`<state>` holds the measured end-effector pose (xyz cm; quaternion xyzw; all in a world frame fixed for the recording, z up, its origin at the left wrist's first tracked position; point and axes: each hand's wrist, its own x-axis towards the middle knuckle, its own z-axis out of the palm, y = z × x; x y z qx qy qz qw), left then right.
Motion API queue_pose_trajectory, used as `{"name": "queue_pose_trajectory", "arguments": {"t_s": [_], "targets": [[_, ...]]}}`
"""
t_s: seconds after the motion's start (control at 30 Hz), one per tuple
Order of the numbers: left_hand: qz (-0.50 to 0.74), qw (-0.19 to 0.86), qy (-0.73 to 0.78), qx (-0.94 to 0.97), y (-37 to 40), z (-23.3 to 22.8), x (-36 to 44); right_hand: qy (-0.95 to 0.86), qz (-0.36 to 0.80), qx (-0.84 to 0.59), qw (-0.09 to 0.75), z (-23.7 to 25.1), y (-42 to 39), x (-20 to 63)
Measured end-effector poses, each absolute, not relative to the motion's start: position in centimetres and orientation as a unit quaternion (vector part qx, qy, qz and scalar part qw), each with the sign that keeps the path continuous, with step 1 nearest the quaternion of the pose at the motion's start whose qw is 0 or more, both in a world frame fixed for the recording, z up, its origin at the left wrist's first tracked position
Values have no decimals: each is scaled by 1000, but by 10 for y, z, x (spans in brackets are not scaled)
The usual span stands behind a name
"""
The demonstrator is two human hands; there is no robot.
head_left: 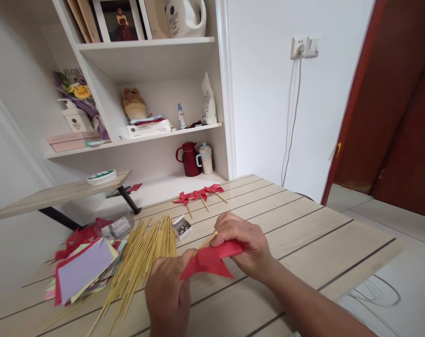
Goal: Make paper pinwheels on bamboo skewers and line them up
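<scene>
Between my two hands, above the table, is a red paper pinwheel (209, 262) with a thin wooden stick (208, 239) against it. My left hand (170, 285) is closed, its thumb and fingers pinching the pinwheel's left side by the stick. My right hand (245, 241) is curled around the pinwheel's right side, its fingers at the stick's upper end. The exact grip behind the paper is hidden. Just beyond my hands, a small open box (182, 228) holds metal pins. Farther back lie several finished red pinwheels (199, 194) on sticks.
Many loose wooden sticks (142, 252) lie left of my left hand. Beside them are stacked coloured paper sheets (88, 267) and red paper pieces (82, 236). A small raised wooden stand (68, 189) is at the left. A red jug (190, 160) and speckled cup (206, 159) stand at the back.
</scene>
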<state>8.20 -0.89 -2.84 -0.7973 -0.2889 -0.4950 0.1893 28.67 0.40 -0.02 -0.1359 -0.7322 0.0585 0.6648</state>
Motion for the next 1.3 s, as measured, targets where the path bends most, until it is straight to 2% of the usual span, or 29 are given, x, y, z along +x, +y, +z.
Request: {"name": "queue_pose_trajectory", "arguments": {"t_s": [0.17, 0.6, 0.77, 1.1, 1.3], "targets": [[-475, 280, -266, -791, -13, -28, 78, -731, 77, -134, 664, -4, 2, 287], [-466, 338, -250, -779, -15, -17, 77, -714, 119, -183, 665, -9, -3, 282], [-484, 354, -248, -761, -16, -18, 78, -682, 154, -135, 702, -11, -2, 278], [-447, 376, -245, -774, -17, -24, 69, -693, 123, -115, 701, -9, -3, 278], [-445, 368, -241, -780, -20, -22, 72, -719, 35, -124, 683, 1, -11, 280]]}}
